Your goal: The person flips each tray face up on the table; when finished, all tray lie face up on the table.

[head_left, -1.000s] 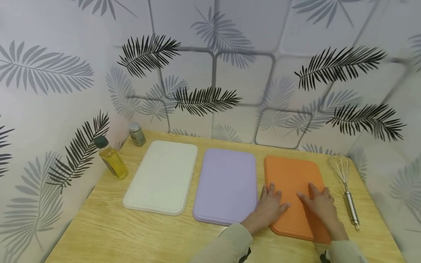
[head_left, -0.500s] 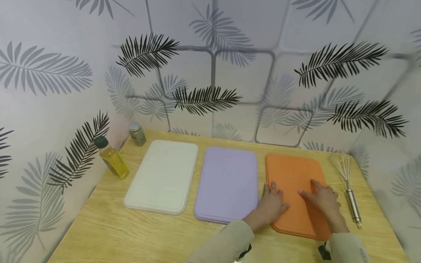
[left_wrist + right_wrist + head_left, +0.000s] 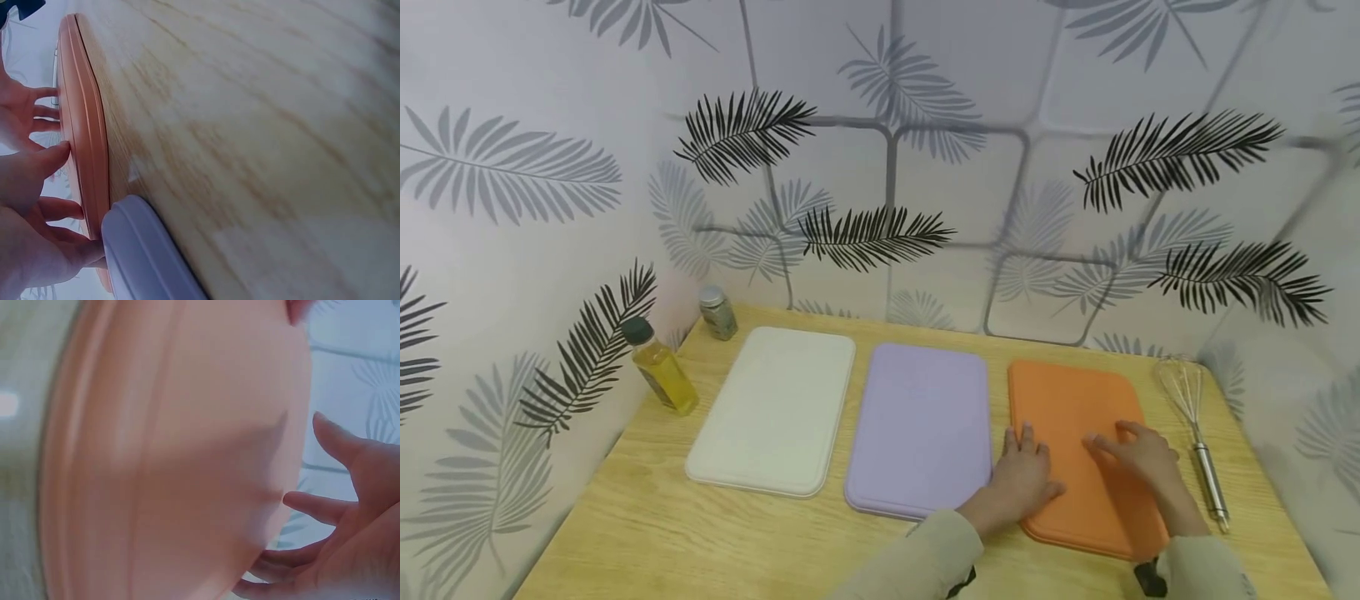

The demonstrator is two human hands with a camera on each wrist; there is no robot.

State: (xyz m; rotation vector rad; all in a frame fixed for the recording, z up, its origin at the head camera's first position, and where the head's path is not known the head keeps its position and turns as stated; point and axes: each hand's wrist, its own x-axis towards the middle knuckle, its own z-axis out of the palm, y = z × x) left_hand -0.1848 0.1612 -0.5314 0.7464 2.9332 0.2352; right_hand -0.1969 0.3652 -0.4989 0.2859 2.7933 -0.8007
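Note:
An orange cutting board (image 3: 1067, 408) lies flat on the wooden table at the right. My left hand (image 3: 1021, 485) rests at its left edge, fingers loosely spread, thumb over the top face. In the left wrist view, those fingers (image 3: 65, 209) reach along the rim, one of them beside the purple board's corner. My right hand (image 3: 1146, 458) is over the right part of the orange board, thumb apart from the surface. In the right wrist view, the lower fingers of the right hand (image 3: 369, 519) reach the board's edge; whether they press on it I cannot tell.
Left of the orange board lie a purple cutting board (image 3: 921, 429) and a white cutting board (image 3: 772, 408). An oil bottle (image 3: 662, 371) and a small grey-capped jar (image 3: 718, 315) stand at the far left. A whisk (image 3: 1198, 442) lies along the right side. Patterned walls enclose the table.
My right hand has shifted slightly right toward the orange board's edge, with its thumb and forefinger a little closer together. My left hand has hardly moved. The head view has shifted a little.

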